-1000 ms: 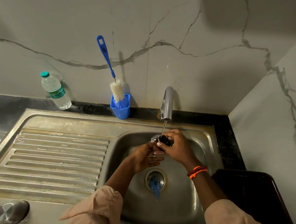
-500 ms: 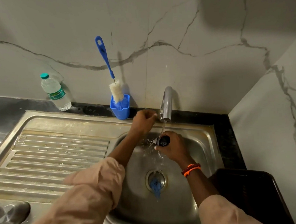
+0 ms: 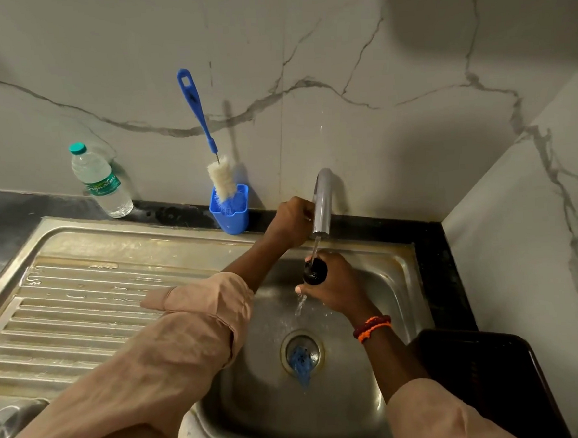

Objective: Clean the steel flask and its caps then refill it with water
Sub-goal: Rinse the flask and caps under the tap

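- I see a white marble wall (image 3: 371, 44) with grey cracks, meeting a side wall (image 3: 551, 219) on the right.
- A dark tabletop (image 3: 9, 209) runs under it.
- The light is dim.

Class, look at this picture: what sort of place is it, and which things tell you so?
Most likely a kitchen sink area: a steel sink with ribbed drainboard, a running tap, and a bottle brush.
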